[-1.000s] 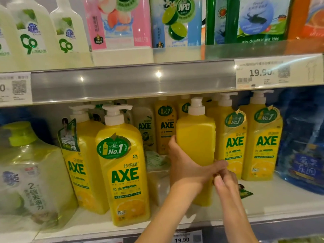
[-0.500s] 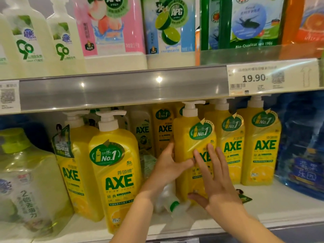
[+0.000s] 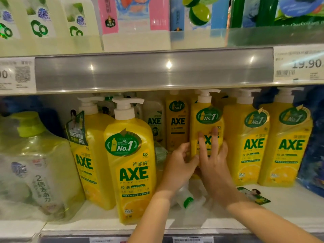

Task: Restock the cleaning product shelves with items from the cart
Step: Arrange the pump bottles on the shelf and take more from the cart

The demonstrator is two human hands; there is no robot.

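Note:
A yellow AXE pump bottle (image 3: 207, 118) stands upright deep on the white lower shelf (image 3: 289, 206), label facing me. My left hand (image 3: 178, 165) curls around its lower left side. The fingers of my right hand (image 3: 213, 162) are spread flat against its front label. Two matching AXE bottles (image 3: 249, 142) stand to its right. Two more AXE bottles (image 3: 130, 165) stand nearer the shelf's front edge on the left.
A small white bottle with a green cap (image 3: 186, 200) lies on its side under my wrists. A green leaflet (image 3: 254, 196) lies on the shelf. A large pale-green jug (image 3: 35, 165) stands at the left, a blue refill bag (image 3: 313, 146) at the right. The upper shelf rail (image 3: 154, 69) hangs low overhead.
The bottle was turned until its label faces front, then slid deeper into the shelf. My right hand went from its base to flat on the label. The camera moved closer.

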